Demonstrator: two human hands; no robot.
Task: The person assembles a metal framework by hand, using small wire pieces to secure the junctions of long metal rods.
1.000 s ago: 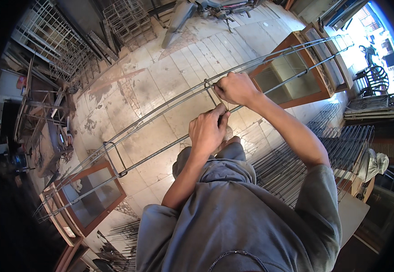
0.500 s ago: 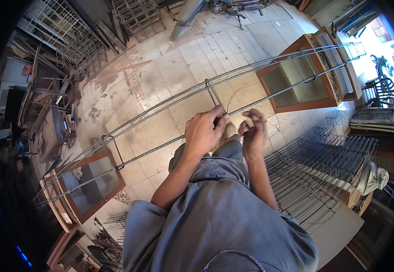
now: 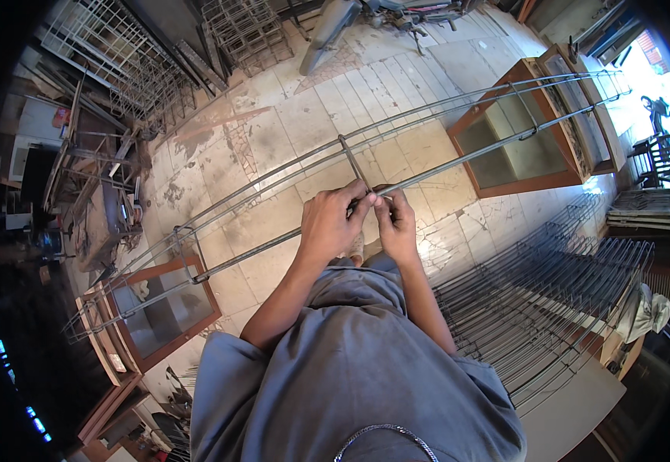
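A long rebar cage (image 3: 458,160) of thin steel bars stretches across in front of me, with rectangular stirrups (image 3: 352,158) at intervals. Its ends lie over two wooden cabinets. At the joint of the middle stirrup and the near bar, my left hand (image 3: 331,219) is closed, thumb and fingers on the steel. My right hand (image 3: 396,223) meets it there in a pinch, fingertips against the near bar just right of the joint. Whatever the right fingertips pinch is hidden between the two hands.
Glass-fronted cabinets with wooden frames stand at right (image 3: 516,142) and left (image 3: 161,312). Stacked bent-steel frames (image 3: 535,300) lie on a table (image 3: 574,400) close on my right. Metal racks (image 3: 246,35) and scrap frames (image 3: 104,185) line the far left. A tiled floor (image 3: 288,115) lies beyond.
My right hand has moved left and up to the joint, its fingers closing beside my left hand. The thin curved wire seen there before no longer shows clearly. The view has shifted slightly.
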